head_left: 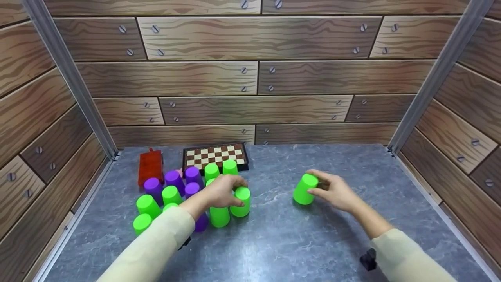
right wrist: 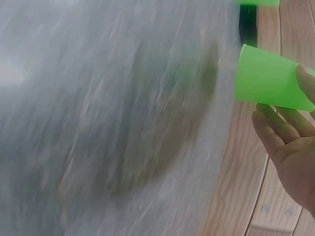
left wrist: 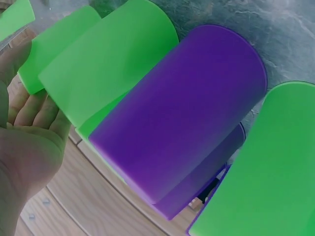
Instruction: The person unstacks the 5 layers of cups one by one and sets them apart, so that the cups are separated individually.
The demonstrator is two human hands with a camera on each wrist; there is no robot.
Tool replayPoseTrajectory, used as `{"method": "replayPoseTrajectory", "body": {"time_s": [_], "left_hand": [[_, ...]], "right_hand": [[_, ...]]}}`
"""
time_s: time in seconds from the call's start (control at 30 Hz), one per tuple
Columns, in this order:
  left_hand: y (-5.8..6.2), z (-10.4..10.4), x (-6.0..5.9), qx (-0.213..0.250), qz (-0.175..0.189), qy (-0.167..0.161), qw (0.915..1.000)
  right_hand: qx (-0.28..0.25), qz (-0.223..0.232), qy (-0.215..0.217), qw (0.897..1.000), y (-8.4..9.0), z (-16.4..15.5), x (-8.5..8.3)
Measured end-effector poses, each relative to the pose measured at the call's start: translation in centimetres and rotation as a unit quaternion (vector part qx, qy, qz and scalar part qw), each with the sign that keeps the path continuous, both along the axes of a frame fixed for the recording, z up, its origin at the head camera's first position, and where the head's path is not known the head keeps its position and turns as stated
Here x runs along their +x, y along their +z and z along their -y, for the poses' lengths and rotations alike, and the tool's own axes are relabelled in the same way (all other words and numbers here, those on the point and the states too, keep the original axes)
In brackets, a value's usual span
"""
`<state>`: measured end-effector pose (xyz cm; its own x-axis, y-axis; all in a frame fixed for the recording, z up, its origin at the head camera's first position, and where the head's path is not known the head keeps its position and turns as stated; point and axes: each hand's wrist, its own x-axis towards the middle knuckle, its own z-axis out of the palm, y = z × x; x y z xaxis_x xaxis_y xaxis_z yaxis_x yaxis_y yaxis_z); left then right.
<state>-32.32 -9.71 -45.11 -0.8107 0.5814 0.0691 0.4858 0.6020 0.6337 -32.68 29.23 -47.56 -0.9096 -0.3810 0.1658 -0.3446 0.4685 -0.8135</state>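
My right hand (head_left: pixel 332 190) grips a green cup (head_left: pixel 305 189), upside down and slightly tilted, just above the grey tabletop (head_left: pixel 282 243) at centre right. In the right wrist view the same green cup (right wrist: pixel 270 81) lies against my fingers (right wrist: pixel 283 123). My left hand (head_left: pixel 224 192) reaches into a cluster of cups, fingers and thumb curled round an upside-down green cup (head_left: pixel 241 202). The left wrist view shows my palm (left wrist: pixel 24 137) beside green cups (left wrist: pixel 113 59) and a purple cup (left wrist: pixel 187 108) close to the lens.
Several green cups (head_left: pixel 148 204) and purple cups (head_left: pixel 174 179) stand upside down at the left. Behind them lie a folded chessboard (head_left: pixel 215 154) and a red box (head_left: pixel 150 166). Wood-panel walls (head_left: pixel 250 78) close in the table on three sides.
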Motion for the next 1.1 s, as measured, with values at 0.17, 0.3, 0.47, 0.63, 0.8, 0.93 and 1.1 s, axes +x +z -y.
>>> {"method": "replayPoseTrajectory", "body": {"time_s": [0.17, 0.3, 0.47, 0.63, 0.8, 0.93, 1.1], "left_hand": [[0.0, -0.3, -0.2, -0.02, 0.008, 0.001, 0.9998], [0.3, -0.2, -0.1, -0.03, 0.016, 0.004, 0.9994], [0.5, 0.3, 0.0, -0.031, 0.019, 0.006, 0.9993], [0.6, 0.5, 0.2, -0.032, 0.02, 0.011, 0.9992], [0.6, 0.5, 0.3, -0.036, 0.026, 0.013, 0.9989], [0.5, 0.6, 0.3, -0.039, 0.024, 0.013, 0.9989], [0.4, 0.8, 0.4, -0.043, 0.021, 0.018, 0.9987]], "right_hand": [[-0.006, -0.007, 0.04, 0.999, 0.1, 2.5, 0.3], [-0.015, -0.01, 0.062, 0.998, 0.1, 4.3, 0.6], [-0.012, -0.011, 0.079, 0.997, -0.4, 6.6, 0.8], [-0.006, -0.008, 0.093, 0.996, -0.9, 9.0, 0.9], [-0.012, 0.002, 0.106, 0.994, -1.5, 10.6, 0.9], [-0.012, 0.002, 0.11, 0.994, -1.9, 11.4, 0.9], [0.001, 0.002, 0.105, 0.994, -2.3, 12.2, 0.9]]}}
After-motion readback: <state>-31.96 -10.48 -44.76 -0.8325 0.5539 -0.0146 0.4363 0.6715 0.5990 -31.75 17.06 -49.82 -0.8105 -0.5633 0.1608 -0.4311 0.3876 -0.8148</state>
